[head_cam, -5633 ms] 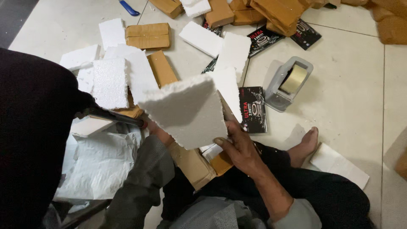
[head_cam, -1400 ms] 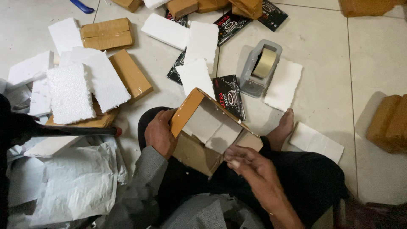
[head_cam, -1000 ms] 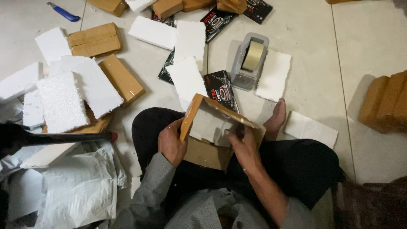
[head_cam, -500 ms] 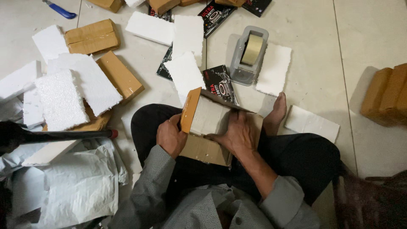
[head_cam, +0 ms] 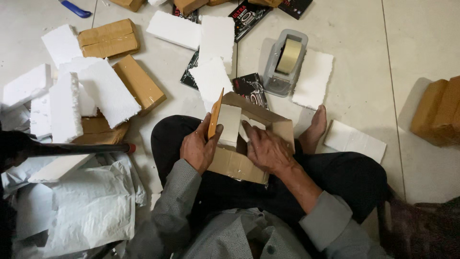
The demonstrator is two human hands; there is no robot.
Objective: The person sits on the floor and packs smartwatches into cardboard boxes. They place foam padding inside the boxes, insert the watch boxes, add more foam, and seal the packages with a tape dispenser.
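Sitting cross-legged on a pale tiled floor (head_cam: 421, 43), a person in a grey long-sleeved shirt and dark trousers works over an open cardboard box (head_cam: 239, 163) resting on the lap. View is from above, looking down at both hands.

Left hand (head_cam: 200, 147) grips the box's left flap, thumb & fingers clamped on the upright brown edge. Right hand (head_cam: 265, 147) lies flat w/ fingers spread, pressing down into the box interior, on or just beside a white foam piece (head_cam: 230, 123) that sits inside against the left wall. Can't tell exactly what the right fingertips touch. Hands are apart, one at each side of the box.

A bare foot (head_cam: 314, 130) pokes out to the right of the box. Just beyond the box stands a grey tape dispenser (head_cam: 286, 61) w/ a tan roll, beside a ragged white foam slab (head_cam: 313, 79). More foam slabs (head_cam: 103, 91) & closed brown boxes (head_cam: 109, 38) are scattered upper left; dark printed packets (head_cam: 252, 88) lie near the top centre. Stacked brown boxes (head_cam: 438, 112) sit at far right. Crumpled white wrapping (head_cam: 91, 206) fills lower left, w/ a dark rod (head_cam: 76, 148) crossing above it. A blue cutter (head_cam: 75, 8) lies at the top left edge.
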